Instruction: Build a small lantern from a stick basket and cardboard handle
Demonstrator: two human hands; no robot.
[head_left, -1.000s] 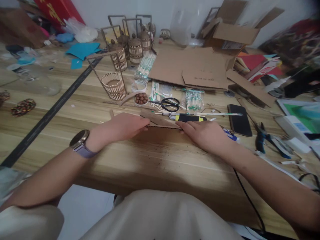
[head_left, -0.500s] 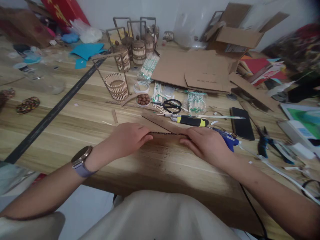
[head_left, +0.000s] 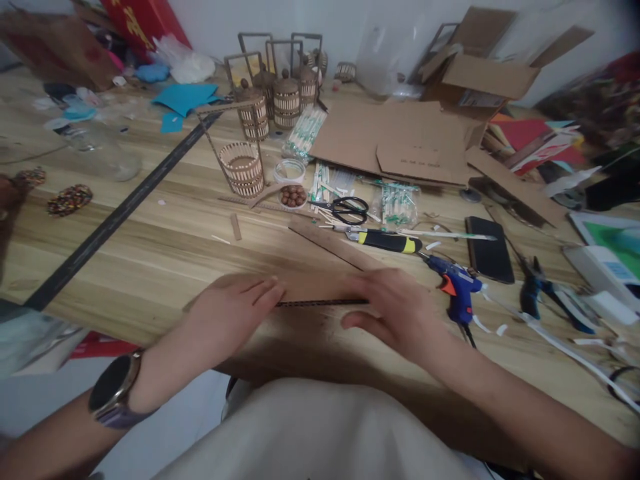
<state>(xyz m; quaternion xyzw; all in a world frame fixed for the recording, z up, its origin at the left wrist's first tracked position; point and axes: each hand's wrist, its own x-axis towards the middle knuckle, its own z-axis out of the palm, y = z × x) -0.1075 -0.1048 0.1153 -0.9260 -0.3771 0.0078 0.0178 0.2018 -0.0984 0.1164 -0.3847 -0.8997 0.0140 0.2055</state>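
A brown cardboard piece (head_left: 317, 287) lies low over the table's near side, its dark fluted edge facing me. On its left end, my left hand (head_left: 240, 307) is closed with the fingers over the top; that thumb is hidden. At the other end my right hand (head_left: 393, 303) has its fingers over the cardboard, slightly blurred, with the thumb out below the near edge. Just beyond them rests a long cardboard strip (head_left: 325, 245), its right end by my right hand. A yellow-and-black utility knife (head_left: 390, 241) and a blue glue gun (head_left: 457, 287) lie past my right hand.
Black-handled scissors (head_left: 350, 210), a dish of brown beads (head_left: 293, 196), tape (head_left: 289, 171) and an open stick basket (head_left: 242, 170) stand farther back. Flat cardboard (head_left: 390, 140) lies behind them. A phone (head_left: 489, 249) and pliers (head_left: 535, 287) are at right, a black strip (head_left: 125, 207) at left.
Both hands have brought the cardboard piece nearer to me and tipped it so more of its top face shows. My right hand no longer covers the glue gun. The view has shifted slightly.
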